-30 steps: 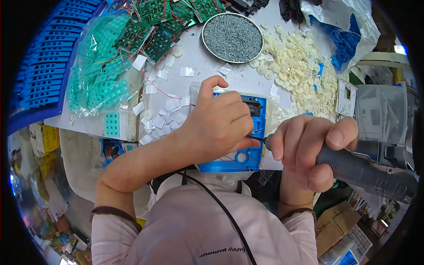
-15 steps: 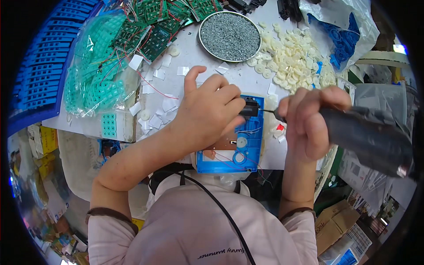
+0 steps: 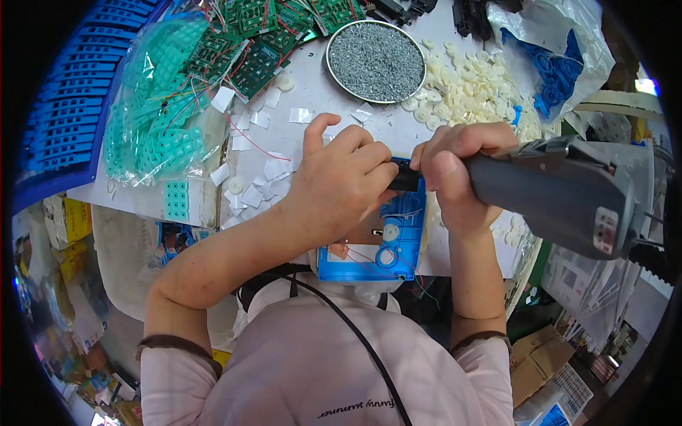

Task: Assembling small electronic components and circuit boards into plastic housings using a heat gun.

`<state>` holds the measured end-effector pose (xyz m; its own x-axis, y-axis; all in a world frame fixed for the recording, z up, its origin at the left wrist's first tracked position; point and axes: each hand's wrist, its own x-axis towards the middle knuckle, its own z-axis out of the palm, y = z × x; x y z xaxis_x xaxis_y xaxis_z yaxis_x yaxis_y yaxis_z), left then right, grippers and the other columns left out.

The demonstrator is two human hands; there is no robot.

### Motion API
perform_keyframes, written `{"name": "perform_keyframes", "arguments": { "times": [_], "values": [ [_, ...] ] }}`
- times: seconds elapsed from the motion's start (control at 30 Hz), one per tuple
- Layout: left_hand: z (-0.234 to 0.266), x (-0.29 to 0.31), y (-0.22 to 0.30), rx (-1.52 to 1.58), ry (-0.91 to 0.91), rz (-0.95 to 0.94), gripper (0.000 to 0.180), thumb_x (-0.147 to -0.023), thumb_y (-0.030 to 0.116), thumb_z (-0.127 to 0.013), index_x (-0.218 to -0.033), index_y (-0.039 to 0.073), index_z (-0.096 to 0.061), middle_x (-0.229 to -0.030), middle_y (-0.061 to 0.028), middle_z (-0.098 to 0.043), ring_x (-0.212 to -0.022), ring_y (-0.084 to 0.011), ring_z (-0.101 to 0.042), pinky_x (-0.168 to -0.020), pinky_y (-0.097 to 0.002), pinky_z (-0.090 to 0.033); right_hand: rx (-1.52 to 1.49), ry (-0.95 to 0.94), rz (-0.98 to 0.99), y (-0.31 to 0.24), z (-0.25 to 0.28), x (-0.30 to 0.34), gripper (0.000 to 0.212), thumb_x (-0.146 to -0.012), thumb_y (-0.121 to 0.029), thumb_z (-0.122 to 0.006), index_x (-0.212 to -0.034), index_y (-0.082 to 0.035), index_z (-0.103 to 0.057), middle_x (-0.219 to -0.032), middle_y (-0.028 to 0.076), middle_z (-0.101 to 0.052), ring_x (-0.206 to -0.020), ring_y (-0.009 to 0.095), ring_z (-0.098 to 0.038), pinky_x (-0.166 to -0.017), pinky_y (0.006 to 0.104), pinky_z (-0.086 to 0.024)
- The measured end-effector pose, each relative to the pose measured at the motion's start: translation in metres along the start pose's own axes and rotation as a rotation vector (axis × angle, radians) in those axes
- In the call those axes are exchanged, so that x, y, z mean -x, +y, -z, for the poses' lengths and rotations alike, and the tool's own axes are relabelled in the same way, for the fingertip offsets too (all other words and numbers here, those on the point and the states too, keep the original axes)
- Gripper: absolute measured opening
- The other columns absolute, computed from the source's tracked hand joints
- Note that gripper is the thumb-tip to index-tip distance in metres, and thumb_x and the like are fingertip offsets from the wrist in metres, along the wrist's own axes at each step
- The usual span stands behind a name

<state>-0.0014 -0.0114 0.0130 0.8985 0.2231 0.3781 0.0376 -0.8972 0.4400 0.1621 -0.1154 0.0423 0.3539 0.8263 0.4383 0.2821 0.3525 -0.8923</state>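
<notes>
Right now the left hand [image 3: 341, 188] is lying curled over the top of a blue plastic case [image 3: 376, 248], its fingers [image 3: 369, 167] bent and pressing down on the case, with the thumb sticking up toward the far side of the table [image 3: 312, 92]. The case is sitting at the near edge of the table, just in front of the person's chest, with its open inside showing two white discs and thin red wires. The right hand [image 3: 455, 181] is gripping a grey electric screwdriver [image 3: 568, 192] tightly, fist closed around its barrel, and the tool's dark tip is meeting the upper edge of the case right beside the left fingertips. Farther back a round tin of small screws [image 3: 375, 60] is standing, with a heap of white plastic discs [image 3: 476, 89] just to its right. Green circuit boards [image 3: 249, 42] are lying at the far left, next to a clear bag of teal rubber pads [image 3: 153, 128].
</notes>
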Motion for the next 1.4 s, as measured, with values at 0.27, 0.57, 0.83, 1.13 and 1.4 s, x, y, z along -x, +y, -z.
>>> {"name": "perform_keyframes", "arguments": {
  "times": [0.27, 0.57, 0.83, 1.13, 1.4],
  "values": [
    [-0.003, -0.003, -0.001, 0.180, -0.008, -0.058, 0.038, -0.071, 0.014, -0.080, -0.103, 0.006, -0.061, -0.121, -0.0121, -0.062, -0.116, -0.0294, -0.060, -0.110, -0.0598, -0.031, -0.367, 0.012, 0.047, -0.012, 0.019, -0.021, 0.053, -0.085, -0.010, -0.076, -0.129, 0.002, -0.049, -0.069, 0.002, -0.056, -0.061, 0.012, -0.055, -0.062, 0.0325, -0.053],
    [0.195, 0.145, -0.019, 0.621, 0.408, 0.727, 0.080, -0.071, 0.003, -0.078, -0.145, 0.000, -0.047, -0.142, -0.0131, -0.055, -0.122, -0.0248, -0.058, -0.101, -0.0377, -0.048, -0.352, -0.089, 0.039, -0.055, 0.093, -0.028, 0.075, -0.097, -0.045, -0.059, -0.150, 0.003, -0.036, -0.099, 0.011, -0.063, -0.090, 0.025, -0.064, -0.094, 0.0494, -0.050],
    [0.170, 0.527, -0.175, 0.591, -0.157, 1.628, 0.053, -0.078, 0.007, -0.071, -0.128, -0.002, -0.058, -0.117, -0.0108, -0.066, -0.105, -0.0214, -0.064, -0.090, -0.0358, -0.052, 0.587, 0.201, -0.487, 0.061, 0.204, -0.072, 0.030, -0.097, -0.014, -0.062, -0.123, -0.002, -0.068, -0.104, 0.010, -0.073, -0.091, 0.020, -0.071, -0.083, 0.0310, -0.056],
    [0.067, 0.623, -0.175, 0.010, -0.138, 1.901, 0.059, -0.086, 0.035, -0.077, -0.129, -0.004, -0.061, -0.109, -0.0182, -0.070, -0.093, -0.0245, -0.066, -0.082, -0.0404, -0.053, 1.445, 0.177, -0.422, 0.171, 0.234, -0.158, 0.054, -0.083, -0.047, -0.071, -0.120, -0.008, -0.071, -0.112, 0.019, -0.072, -0.110, 0.035, -0.067, -0.094, 0.0452, -0.053],
    [0.157, 0.320, -0.093, 0.173, -0.310, 1.259, 0.032, -0.089, 0.020, -0.071, -0.113, -0.001, -0.066, -0.083, -0.0089, -0.068, -0.074, -0.0189, -0.064, -0.069, -0.0327, -0.051, 1.211, 0.190, -0.267, 0.153, 0.221, -0.144, 0.032, -0.086, -0.035, -0.070, -0.104, -0.009, -0.073, -0.096, 0.015, -0.074, -0.091, 0.036, -0.071, -0.080, 0.0440, -0.055]
  ]
}}
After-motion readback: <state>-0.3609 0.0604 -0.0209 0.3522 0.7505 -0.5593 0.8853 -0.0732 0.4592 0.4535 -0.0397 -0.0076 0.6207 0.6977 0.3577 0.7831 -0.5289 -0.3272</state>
